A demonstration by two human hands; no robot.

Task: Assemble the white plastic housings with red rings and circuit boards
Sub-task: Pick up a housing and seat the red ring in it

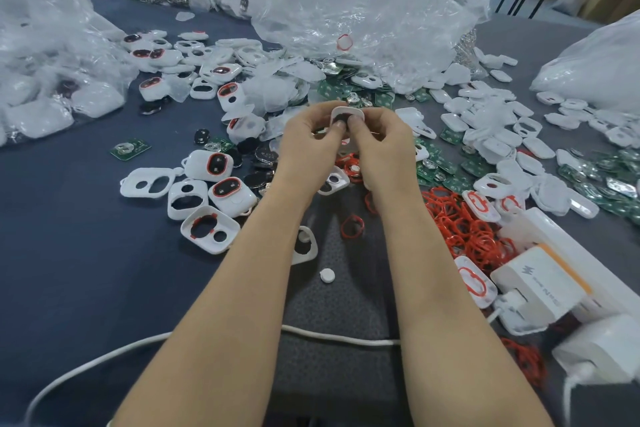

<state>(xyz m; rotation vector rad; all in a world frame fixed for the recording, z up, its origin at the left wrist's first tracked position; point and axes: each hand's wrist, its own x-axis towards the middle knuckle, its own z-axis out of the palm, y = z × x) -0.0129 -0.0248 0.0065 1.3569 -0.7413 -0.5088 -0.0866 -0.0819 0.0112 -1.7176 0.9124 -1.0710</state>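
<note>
My left hand [309, 139] and my right hand [381, 142] hold one white plastic housing [347, 113] together above the table's middle, both thumbs pressing into its dark opening. Loose red rings [464, 225] lie heaped to the right of my right forearm, and one red ring [352, 226] lies between my arms. Green circuit boards [446, 170] are scattered beyond the rings, and a single board [130, 148] lies at the left. Housings with red rings fitted [217, 163] sit left of my left hand, beside empty white housings [149, 182].
Big clear plastic bags [346, 10] of parts stand behind and to the left. White chargers and a power strip [540, 284] sit at the right near edge, with a white cable [332, 336] running across under my arms. A small white round cap [327, 276] lies between my forearms.
</note>
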